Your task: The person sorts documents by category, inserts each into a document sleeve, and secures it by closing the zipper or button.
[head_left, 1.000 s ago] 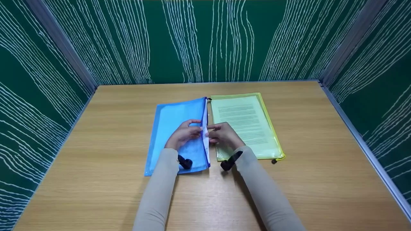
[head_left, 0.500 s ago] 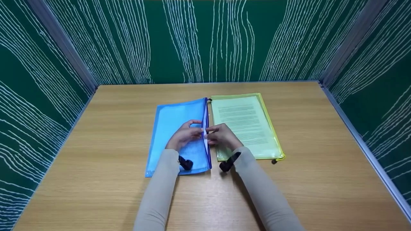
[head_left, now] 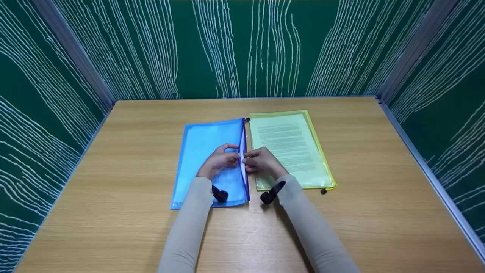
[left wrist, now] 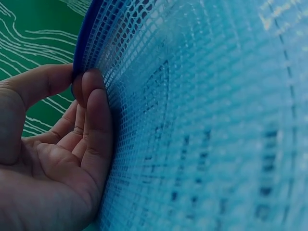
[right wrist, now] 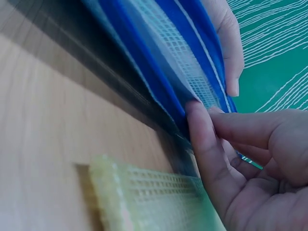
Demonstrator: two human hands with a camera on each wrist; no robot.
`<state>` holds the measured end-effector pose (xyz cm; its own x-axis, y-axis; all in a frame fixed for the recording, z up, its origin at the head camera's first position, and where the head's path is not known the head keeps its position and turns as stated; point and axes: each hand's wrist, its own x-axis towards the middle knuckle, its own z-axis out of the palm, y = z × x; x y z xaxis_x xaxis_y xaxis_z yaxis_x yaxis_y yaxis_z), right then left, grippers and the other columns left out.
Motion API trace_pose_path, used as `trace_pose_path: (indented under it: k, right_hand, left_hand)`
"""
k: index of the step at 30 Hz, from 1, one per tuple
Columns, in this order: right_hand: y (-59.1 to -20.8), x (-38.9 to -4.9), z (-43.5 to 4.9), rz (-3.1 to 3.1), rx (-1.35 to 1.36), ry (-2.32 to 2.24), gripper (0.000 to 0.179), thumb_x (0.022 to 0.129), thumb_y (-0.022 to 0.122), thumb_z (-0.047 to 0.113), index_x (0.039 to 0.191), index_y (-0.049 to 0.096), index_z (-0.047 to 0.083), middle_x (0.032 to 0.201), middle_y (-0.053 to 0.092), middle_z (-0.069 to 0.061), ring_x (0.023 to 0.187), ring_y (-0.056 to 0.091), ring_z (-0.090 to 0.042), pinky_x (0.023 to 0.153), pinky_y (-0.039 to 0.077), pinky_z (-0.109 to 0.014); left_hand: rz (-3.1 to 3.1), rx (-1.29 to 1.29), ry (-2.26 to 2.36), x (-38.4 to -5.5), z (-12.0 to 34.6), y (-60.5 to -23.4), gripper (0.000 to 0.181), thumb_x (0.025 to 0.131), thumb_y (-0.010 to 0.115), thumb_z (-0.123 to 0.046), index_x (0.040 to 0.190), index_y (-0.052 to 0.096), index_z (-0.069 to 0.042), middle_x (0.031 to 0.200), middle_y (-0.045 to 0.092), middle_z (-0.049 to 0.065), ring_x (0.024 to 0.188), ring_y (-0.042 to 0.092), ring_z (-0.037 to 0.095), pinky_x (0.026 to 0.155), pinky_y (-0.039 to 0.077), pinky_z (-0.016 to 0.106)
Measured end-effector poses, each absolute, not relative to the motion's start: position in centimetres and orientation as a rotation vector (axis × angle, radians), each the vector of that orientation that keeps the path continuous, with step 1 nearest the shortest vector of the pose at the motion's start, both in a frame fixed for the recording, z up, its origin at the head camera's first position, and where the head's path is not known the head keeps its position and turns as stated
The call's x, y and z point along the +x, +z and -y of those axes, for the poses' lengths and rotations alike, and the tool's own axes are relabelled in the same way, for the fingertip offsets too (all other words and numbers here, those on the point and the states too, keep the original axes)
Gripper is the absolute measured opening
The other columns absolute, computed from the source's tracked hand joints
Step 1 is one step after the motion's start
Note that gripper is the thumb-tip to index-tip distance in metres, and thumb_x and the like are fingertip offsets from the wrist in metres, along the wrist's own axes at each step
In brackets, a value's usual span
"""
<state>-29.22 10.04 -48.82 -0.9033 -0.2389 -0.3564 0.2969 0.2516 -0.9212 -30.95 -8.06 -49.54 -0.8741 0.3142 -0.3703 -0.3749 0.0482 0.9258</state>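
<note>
A blue mesh zip pouch [head_left: 206,136] lies on the table with its purple-blue zip edge parted along the right side. White paper [head_left: 242,149] shows inside that mouth. My left hand [head_left: 219,161] pinches the pouch's upper edge near mid-length; in the left wrist view, thumb and fingers meet at the blue rim [left wrist: 82,48], and print shows through the mesh. From the right, my right hand [head_left: 263,162] reaches into the mouth. The right wrist view has its thumb and a finger pinching the edge of the paper [right wrist: 180,79] between the two zip bands.
A yellow mesh zip pouch [head_left: 322,151] holding printed paper lies just right of the blue one, partly under my right hand. Its black-tipped zip pull [head_left: 323,191] is at the near right corner. Green walls [head_left: 212,49] with white lines border the wooden table [head_left: 113,170].
The white strip of paper at the blue pouch's mouth has narrowed, and the zip bands lie closer together. Both hands have shifted only slightly toward the near side.
</note>
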Motion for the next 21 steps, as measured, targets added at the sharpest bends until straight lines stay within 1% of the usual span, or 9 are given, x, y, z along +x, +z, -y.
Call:
trace_pose_path:
  k: [5, 14, 21]
  right_hand:
    - [-48.8, -29.2, -10.4, -2.108, 0.015, -1.676, 0.031, 0.091, 0.062, 0.004, 0.121, 0.064, -0.005, 0.075, 0.07, -0.005, 0.062, 0.067, -0.01, 0.065, 0.058, -0.026]
    - [-48.7, -29.4, -11.4, -2.171, 0.002, -1.604, 0.028, 0.093, 0.061, 0.01, 0.118, 0.067, 0.0, 0.086, 0.072, -0.009, 0.068, 0.068, -0.012, 0.068, 0.058, -0.026]
    - [-48.7, -29.6, -12.2, -2.163, -0.018, -1.622, 0.032, 0.093, 0.06, 0.01, 0.123, 0.063, -0.002, 0.088, 0.073, -0.012, 0.07, 0.069, -0.014, 0.07, 0.058, -0.028]
  left_hand:
    - [-1.909, -0.056, 1.815, -30.9, 7.9, -49.5, 0.042, 0.088, 0.064, -0.01, 0.128, 0.051, -0.011, 0.089, 0.062, 0.005, 0.076, 0.061, 0.015, 0.072, 0.053, 0.026]
    - [-1.956, -0.039, 1.757, -30.8, 7.6, -49.4, 0.043, 0.088, 0.068, -0.015, 0.128, 0.052, -0.011, 0.09, 0.064, 0.005, 0.078, 0.062, 0.015, 0.074, 0.054, 0.027]
    - [-1.991, -0.004, 1.758, -30.7, 7.3, -49.6, 0.042, 0.088, 0.069, -0.013, 0.126, 0.052, -0.008, 0.083, 0.065, 0.004, 0.072, 0.063, 0.014, 0.068, 0.054, 0.026]
